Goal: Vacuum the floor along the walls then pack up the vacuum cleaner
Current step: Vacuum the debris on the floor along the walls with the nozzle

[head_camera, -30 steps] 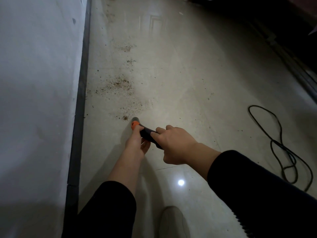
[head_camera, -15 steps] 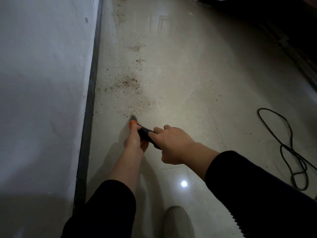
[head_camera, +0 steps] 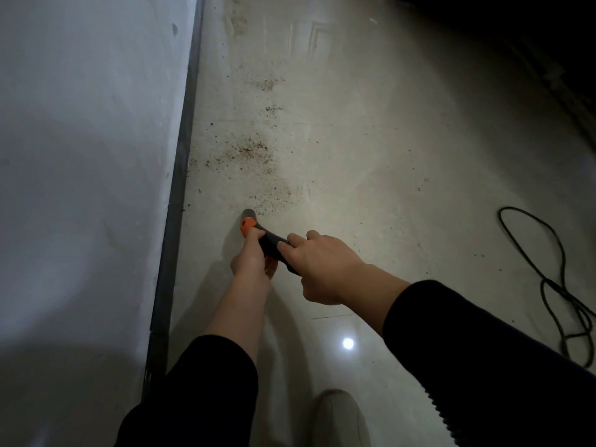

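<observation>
1. Down at floor level, the vacuum wand showed a black tube, an orange collar and a grey nozzle tip set low against the pale floor.
2. The left hand gripped it just behind the collar, fingers curled round. The right hand held the tube further back, fingers curled over the top.
3. Brown crumbs lay scattered just ahead of the tip, near the dark baseboard under the white wall.
4. Rightward the floor lay open as far as a looped black cord, well apart from both hands. A light shoe stood below them.
</observation>
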`<act>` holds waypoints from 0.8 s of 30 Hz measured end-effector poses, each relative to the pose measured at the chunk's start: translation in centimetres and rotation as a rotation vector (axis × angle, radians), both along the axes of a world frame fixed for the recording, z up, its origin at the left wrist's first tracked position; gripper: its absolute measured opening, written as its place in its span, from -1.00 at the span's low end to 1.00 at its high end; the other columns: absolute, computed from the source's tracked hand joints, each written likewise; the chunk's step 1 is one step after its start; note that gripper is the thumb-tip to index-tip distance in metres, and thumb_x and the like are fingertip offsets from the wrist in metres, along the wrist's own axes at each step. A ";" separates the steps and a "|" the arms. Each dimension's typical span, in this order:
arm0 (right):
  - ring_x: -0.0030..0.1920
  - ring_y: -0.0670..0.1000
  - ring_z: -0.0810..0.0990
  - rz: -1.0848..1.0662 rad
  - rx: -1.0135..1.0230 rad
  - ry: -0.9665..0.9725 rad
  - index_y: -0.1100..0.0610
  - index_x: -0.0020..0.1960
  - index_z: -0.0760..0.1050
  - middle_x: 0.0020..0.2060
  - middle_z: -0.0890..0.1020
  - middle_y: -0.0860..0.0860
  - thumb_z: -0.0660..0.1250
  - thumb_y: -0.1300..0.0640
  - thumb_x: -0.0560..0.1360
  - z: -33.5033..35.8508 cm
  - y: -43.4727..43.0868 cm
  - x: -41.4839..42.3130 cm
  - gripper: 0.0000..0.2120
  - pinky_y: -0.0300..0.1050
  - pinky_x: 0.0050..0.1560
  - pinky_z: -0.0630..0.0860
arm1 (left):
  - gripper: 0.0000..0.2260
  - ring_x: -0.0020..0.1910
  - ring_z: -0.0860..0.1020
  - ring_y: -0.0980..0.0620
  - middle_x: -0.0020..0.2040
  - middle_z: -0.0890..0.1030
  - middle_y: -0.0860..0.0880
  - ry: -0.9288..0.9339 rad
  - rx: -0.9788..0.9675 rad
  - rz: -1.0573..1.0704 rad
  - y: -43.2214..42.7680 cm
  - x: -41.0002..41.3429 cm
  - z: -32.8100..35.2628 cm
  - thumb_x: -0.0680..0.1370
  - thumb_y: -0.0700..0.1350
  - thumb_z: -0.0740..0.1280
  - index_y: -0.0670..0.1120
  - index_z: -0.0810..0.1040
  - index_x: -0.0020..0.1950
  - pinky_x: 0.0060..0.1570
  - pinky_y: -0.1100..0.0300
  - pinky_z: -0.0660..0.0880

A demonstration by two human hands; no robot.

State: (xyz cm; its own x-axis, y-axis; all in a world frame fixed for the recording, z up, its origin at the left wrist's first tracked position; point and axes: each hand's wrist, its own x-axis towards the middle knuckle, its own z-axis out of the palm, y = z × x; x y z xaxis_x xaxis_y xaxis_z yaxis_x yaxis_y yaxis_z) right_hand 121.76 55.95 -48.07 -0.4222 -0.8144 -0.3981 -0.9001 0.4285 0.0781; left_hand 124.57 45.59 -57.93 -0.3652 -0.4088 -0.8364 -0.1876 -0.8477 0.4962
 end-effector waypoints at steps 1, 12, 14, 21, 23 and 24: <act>-0.10 0.08 0.36 -0.001 0.000 0.001 0.16 0.40 0.28 0.14 0.46 0.10 0.28 0.21 0.48 0.0 0.0 -0.1 -0.50 -0.08 -0.23 0.26 | -0.70 0.02 0.61 -0.06 0.10 0.61 -0.15 0.000 -0.001 -0.001 0.0 -0.1 0.0 0.50 -0.04 0.38 -0.17 0.51 0.16 0.11 0.08 0.58; -0.15 0.05 0.30 -0.036 0.008 0.028 0.15 0.40 0.27 0.12 0.46 0.09 0.27 0.18 0.47 -0.1 1.8 -1.4 -0.49 -0.09 -0.24 0.25 | -0.65 0.05 0.61 -0.03 0.13 0.62 -0.16 0.069 0.021 -0.077 1.5 -1.2 -0.2 0.52 -0.06 0.37 -0.20 0.53 0.25 0.07 0.15 0.58; -0.15 0.05 0.30 -0.051 0.008 0.029 0.15 0.40 0.27 0.12 0.47 0.09 0.27 0.18 0.47 -0.2 2.0 -1.7 -0.48 -0.09 -0.23 0.27 | -0.65 0.07 0.61 -0.02 0.13 0.62 -0.16 0.076 0.020 -0.094 1.7 -1.5 -0.3 0.52 -0.06 0.37 -0.21 0.53 0.24 0.03 0.18 0.59; -0.15 0.06 0.31 -0.076 0.019 0.037 0.14 0.36 0.30 0.07 0.47 0.08 0.27 0.16 0.46 -0.4 3.2 -3.1 -0.52 -0.08 -0.24 0.27 | -0.65 0.06 0.63 -0.01 0.09 0.64 -0.16 0.104 0.045 -0.132 2.6 -2.9 -0.8 0.52 -0.04 0.39 -0.20 0.55 0.24 -0.10 0.24 0.59; -0.16 0.06 0.31 -0.077 0.021 0.041 0.14 0.37 0.29 0.07 0.47 0.08 0.27 0.15 0.46 -0.4 3.6 -3.5 -0.51 -0.08 -0.24 0.27 | -0.64 0.06 0.63 -0.01 0.08 0.65 -0.16 0.109 0.046 -0.142 2.9 -3.3 -1.0 0.52 -0.04 0.40 -0.19 0.55 0.25 -0.11 0.24 0.59; -0.16 0.06 0.31 -0.080 0.022 0.043 0.14 0.37 0.29 0.07 0.47 0.08 0.27 0.15 0.46 -0.4 3.8 -3.7 -0.50 -0.08 -0.25 0.27 | -0.64 0.07 0.63 -0.01 0.09 0.64 -0.16 0.110 0.045 -0.145 3.1 -3.5 -1.0 0.52 -0.04 0.40 -0.19 0.55 0.25 -0.12 0.24 0.59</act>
State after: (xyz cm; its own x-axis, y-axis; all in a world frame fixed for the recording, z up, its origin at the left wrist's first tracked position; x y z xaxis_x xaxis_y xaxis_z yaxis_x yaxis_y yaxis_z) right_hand 118.07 59.75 -48.47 -0.5024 -0.7689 -0.3954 -0.8589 0.4965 0.1257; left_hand 121.07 48.66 -58.93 -0.5074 -0.3083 -0.8047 -0.2563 -0.8376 0.4825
